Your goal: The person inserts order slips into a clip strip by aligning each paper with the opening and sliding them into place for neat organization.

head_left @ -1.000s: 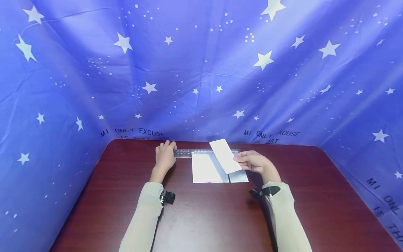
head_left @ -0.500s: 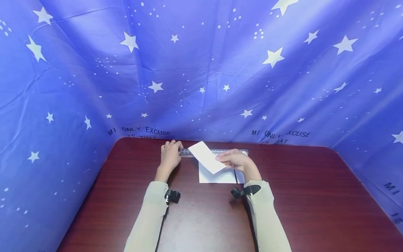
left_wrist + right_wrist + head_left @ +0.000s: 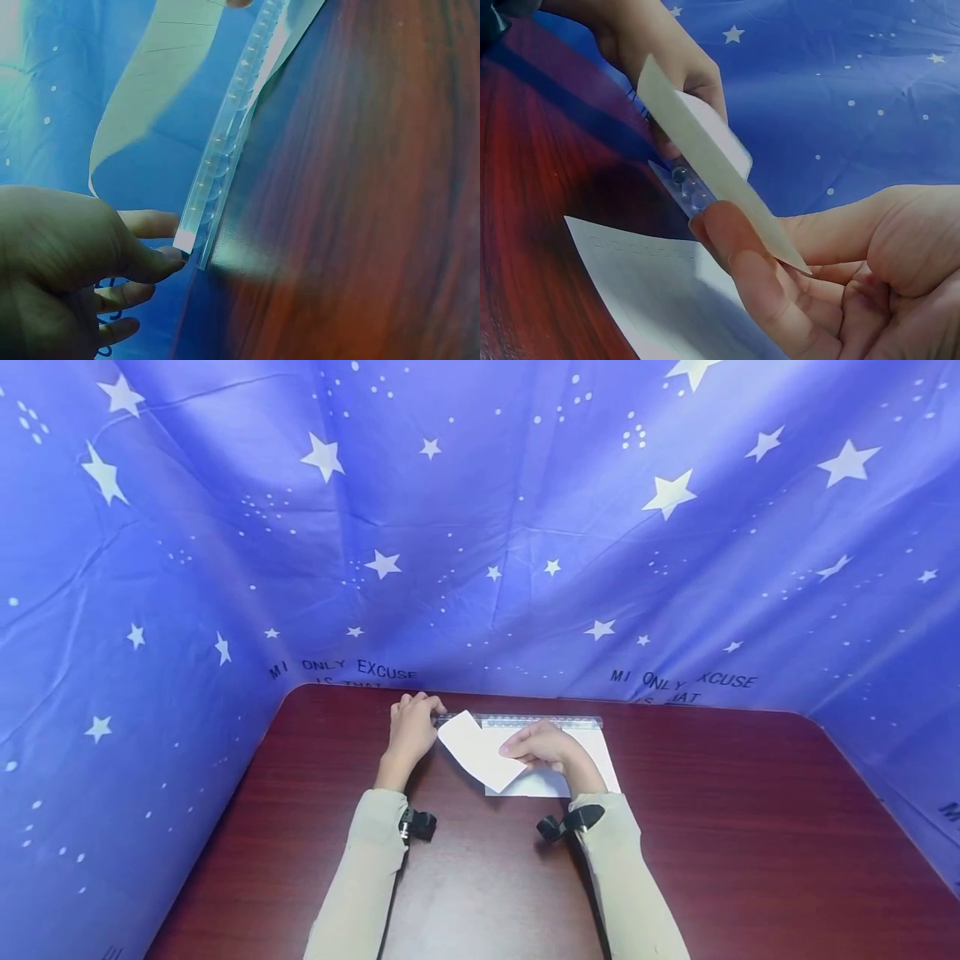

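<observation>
A clear plastic binding strip with a row of small rings lies along the far side of the table. At its left end my left hand holds it, the thumb pressed to the end of the strip in the left wrist view. My right hand pinches a small white sheet of paper between thumb and fingers. This sheet is tilted and slightly bent, its far left corner close to the left hand. Below it another white sheet lies flat against the strip; the right wrist view shows small holes along its edge.
The dark red wooden table has rounded far corners. Behind and beside it hangs a blue curtain with white stars and printed words. A black strap goes round the right wrist, another black strap round the left.
My right hand has carried the small sheet leftward and lower, from the right part of the flat sheet to near the left end of the strip. The left hand keeps its hold.
</observation>
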### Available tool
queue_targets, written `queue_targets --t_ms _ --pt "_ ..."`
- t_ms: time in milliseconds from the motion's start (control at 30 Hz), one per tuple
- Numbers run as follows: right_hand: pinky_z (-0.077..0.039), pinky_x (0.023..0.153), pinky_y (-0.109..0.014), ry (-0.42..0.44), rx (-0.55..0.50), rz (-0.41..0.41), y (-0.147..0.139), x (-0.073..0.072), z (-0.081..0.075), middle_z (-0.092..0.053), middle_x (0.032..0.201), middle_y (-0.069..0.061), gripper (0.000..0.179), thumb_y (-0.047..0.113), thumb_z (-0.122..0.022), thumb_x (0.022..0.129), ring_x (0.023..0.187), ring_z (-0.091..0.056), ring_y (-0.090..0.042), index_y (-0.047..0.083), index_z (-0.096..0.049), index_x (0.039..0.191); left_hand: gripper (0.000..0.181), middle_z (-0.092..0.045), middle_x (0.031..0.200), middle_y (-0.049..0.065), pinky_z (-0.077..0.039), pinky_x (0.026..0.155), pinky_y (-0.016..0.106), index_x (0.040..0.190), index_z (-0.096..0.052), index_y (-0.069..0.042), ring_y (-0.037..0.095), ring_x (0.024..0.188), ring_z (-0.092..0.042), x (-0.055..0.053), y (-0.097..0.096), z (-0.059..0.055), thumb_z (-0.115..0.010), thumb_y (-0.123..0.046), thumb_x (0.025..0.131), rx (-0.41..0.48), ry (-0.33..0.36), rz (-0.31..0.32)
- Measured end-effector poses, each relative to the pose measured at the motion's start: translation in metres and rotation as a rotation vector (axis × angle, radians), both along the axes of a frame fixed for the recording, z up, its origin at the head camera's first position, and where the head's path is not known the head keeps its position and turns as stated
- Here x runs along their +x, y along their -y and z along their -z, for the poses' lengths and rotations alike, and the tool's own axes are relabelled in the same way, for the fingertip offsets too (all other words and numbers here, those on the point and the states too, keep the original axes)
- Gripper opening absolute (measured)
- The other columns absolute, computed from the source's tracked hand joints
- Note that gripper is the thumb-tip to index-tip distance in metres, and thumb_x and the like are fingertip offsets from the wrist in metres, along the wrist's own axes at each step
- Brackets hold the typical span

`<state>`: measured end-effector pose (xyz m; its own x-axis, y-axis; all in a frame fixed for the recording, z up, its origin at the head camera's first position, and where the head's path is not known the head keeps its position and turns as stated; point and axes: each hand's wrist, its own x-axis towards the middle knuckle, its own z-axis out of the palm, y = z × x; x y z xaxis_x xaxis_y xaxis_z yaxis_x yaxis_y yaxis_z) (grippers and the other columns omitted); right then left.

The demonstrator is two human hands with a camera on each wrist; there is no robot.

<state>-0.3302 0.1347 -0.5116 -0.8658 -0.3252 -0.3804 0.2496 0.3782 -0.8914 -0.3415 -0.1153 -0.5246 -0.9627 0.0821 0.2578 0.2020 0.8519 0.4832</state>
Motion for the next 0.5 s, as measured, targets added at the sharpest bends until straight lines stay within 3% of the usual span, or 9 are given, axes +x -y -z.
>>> queue_targets --t_ms 233,400,500 --pt "-0.04 0.045 -0.014 0.004 0.035 0.003 -0.005 0.001 0.001 -0.053 0.059 0.007 0.028 0.008 -0.073 0.089 0.045 -0.04 -0.001 -0.011 -0.07 0.109 0.027 -0.07 0.102 0.007 -0.04 0.098 0.048 0.099 -0.077 -0.012 0.032 0.099 -0.056 0.001 -0.001 -0.002 -0.064 0.008 0.085 0.011 0.018 0.002" --pt "-0.058 0.06 -0.022 0.025 -0.006 0.031 -0.003 0.002 0.0 -0.058 0.065 0.005 0.029 0.003 -0.071 0.089 0.054 -0.052 -0.003 -0.016 -0.067 0.11 0.029 -0.07 0.103 0.008 -0.04 0.098 0.048 0.1 -0.077 -0.012 0.032 0.099 -0.056 0.0 0.0 -0.002 -0.063 0.009 0.084 0.02 0.023 0.002" --pt "-0.061 0.067 -0.028 0.035 -0.028 0.032 0.006 0.004 0.0 -0.061 0.069 0.004 0.028 0.001 -0.071 0.088 0.06 -0.058 -0.005 -0.017 -0.067 0.109 0.028 -0.071 0.104 0.008 -0.04 0.099 0.049 0.1 -0.077 -0.011 0.032 0.101 -0.056 0.0 0.001 -0.001 -0.062 0.008 0.085 0.019 0.029 -0.003"
